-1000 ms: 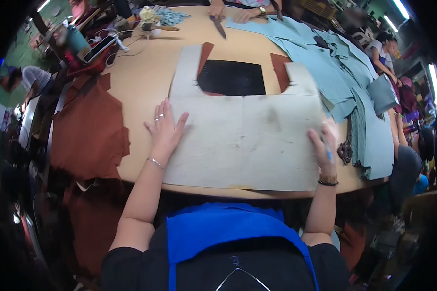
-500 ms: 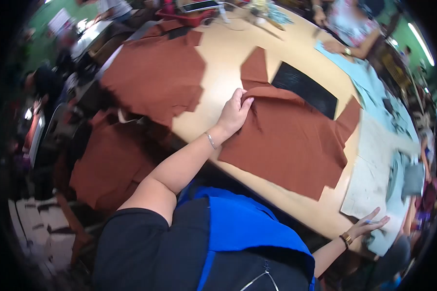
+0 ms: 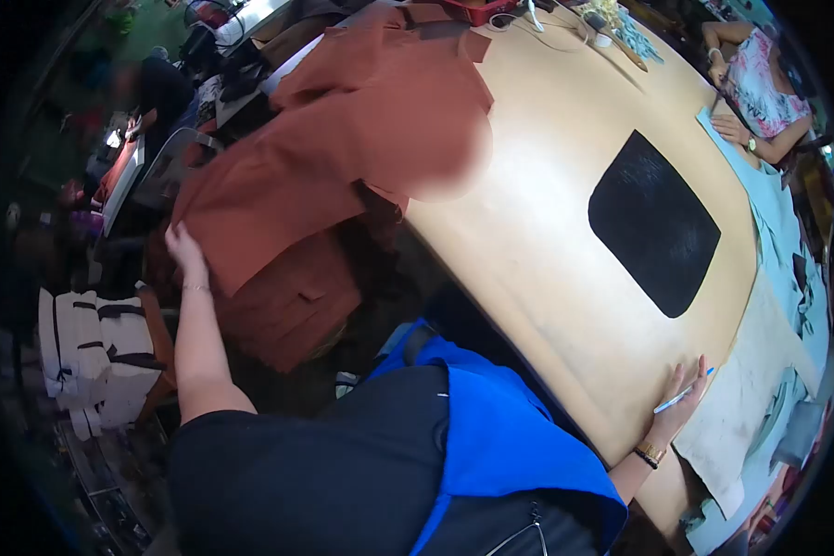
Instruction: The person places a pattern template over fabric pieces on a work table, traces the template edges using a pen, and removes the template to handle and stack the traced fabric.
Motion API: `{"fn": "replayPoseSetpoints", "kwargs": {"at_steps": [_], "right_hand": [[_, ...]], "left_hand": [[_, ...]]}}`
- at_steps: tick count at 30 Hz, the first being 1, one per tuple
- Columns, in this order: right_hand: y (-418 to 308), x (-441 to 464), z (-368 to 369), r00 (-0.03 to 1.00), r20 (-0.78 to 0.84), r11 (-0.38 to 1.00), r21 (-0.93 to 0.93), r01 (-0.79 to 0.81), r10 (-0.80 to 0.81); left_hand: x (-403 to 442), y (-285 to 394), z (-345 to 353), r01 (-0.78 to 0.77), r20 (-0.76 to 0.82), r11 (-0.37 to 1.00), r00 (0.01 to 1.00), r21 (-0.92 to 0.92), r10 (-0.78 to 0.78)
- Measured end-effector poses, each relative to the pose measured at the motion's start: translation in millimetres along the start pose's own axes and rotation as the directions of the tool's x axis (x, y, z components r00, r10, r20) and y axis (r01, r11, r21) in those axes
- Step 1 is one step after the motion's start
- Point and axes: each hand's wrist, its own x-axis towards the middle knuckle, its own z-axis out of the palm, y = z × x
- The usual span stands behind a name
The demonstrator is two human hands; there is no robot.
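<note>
My left hand (image 3: 185, 250) grips the edge of a reddish-brown leather piece (image 3: 278, 185), stretched out at the left beyond the table's edge. Its far part lies over or against more brown leather at the table's left end. My right hand (image 3: 678, 404) rests by the table's near right edge with a blue and white pen (image 3: 684, 390) held in it. Just right of that hand is the pale grey template sheet (image 3: 746, 398). A black sheet (image 3: 656, 227) lies flat on the tan tabletop (image 3: 528, 250).
Teal leather (image 3: 769, 213) runs along the table's right side, where a co-worker's hand (image 3: 732, 130) rests. More brown leather (image 3: 292, 310) hangs below at the left, near stacked white pieces (image 3: 102, 357). A wooden-handled brush (image 3: 628, 56) and cable lie at the back.
The template was shifted right off the brown piece. My left hand then took that piece leftward off the table, baring the black sheet. The view turned left.
</note>
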Motion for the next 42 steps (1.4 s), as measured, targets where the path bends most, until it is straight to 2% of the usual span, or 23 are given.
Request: {"fn": "replayPoseSetpoints", "kwargs": {"at_steps": [2,3,4,5,7,9,10,11,13,15,19,20,23,27,28,30,34,36,39,40,42], "right_hand": [[-8,0,-1,1.0,0.017,0.998,-0.058,-0.002,0.003],[-11,0,-1,1.0,0.024,0.996,-0.087,-0.003,0.005],[-10,0,-2,1.0,0.019,0.995,-0.095,-0.002,0.004],[-9,0,-1,1.0,0.014,0.995,-0.102,0.0,0.002],[-9,0,0,1.0,0.008,0.994,-0.107,-0.001,0.002],[-10,0,1,1.0,0.005,0.994,-0.104,-0.008,0.008],[-11,0,1,1.0,0.002,0.995,-0.098,-0.006,0.006],[-10,0,1,1.0,-0.001,0.996,-0.092,-0.002,0.002],[-6,-1,2,1.0,-0.015,0.997,-0.076,0.014,-0.015],[1,-1,3,0.999,-0.041,0.998,-0.056,0.032,-0.034],[4,-1,2,1.0,-0.019,1.0,-0.023,0.009,-0.01],[0,-2,1,0.999,-0.024,0.997,-0.073,0.033,-0.035],[-8,0,0,0.999,-0.02,0.999,-0.041,0.028,-0.029],[-7,-1,-1,0.999,-0.032,0.996,-0.088,0.006,-0.009],[-9,-2,-3,0.999,-0.046,0.988,-0.151,0.02,-0.027],[-7,-2,-2,0.998,-0.057,0.992,-0.127,0.021,-0.029],[-8,-2,-4,0.996,-0.083,0.995,-0.098,0.019,-0.027],[-7,-3,-4,0.996,-0.083,0.995,-0.096,0.01,-0.018],[-6,-4,-2,0.994,-0.107,0.998,-0.07,0.004,-0.011],[-7,-4,-2,0.993,-0.12,0.998,-0.063,0.003,-0.01],[-7,-2,-1,0.991,-0.129,0.999,-0.006,-0.033,0.032]], "left_hand": [[-3,-23,-39,0.074,-0.036,0.991,0.997,0.11,-0.071],[8,-50,-59,0.075,0.023,0.948,0.996,0.311,-0.087],[9,-56,-69,0.131,0.07,0.899,0.982,0.418,-0.175],[-3,-34,-64,0.148,0.0,0.731,0.98,0.666,-0.198],[-11,-17,-37,-0.162,0.152,0.611,0.986,0.775,0.07],[-17,17,25,-0.486,0.359,0.759,0.865,0.433,0.35],[-51,89,53,-0.574,0.429,0.724,0.805,0.383,0.41],[-78,145,73,-0.717,0.542,0.62,0.674,0.318,0.501],[-111,218,103,-0.898,0.7,0.435,0.353,0.068,0.62],[-126,228,135,-0.936,0.689,0.343,0.194,-0.083,0.698],[-106,243,154,-0.936,0.669,0.255,0.027,-0.245,0.743],[-102,249,154,-0.919,0.647,0.286,0.045,-0.273,0.761],[-94,264,164,-0.625,0.752,0.758,0.406,-0.186,0.519],[-107,321,172,-0.751,0.714,0.565,0.183,-0.341,0.675],[-111,333,165,-0.801,0.718,0.437,0.014,-0.408,0.696],[-111,314,169,-0.867,0.729,0.253,-0.167,-0.429,0.663],[-110,274,169,-0.873,0.683,0.169,-0.223,-0.457,0.695],[-107,258,173,-0.854,0.583,0.18,-0.166,-0.488,0.796],[-105,256,179,-0.813,0.578,0.332,-0.008,-0.479,0.816],[-106,262,182,-0.794,0.53,0.345,0.034,-0.501,0.847],[-112,276,198,-0.766,0.447,0.44,0.223,-0.469,0.866]]}}
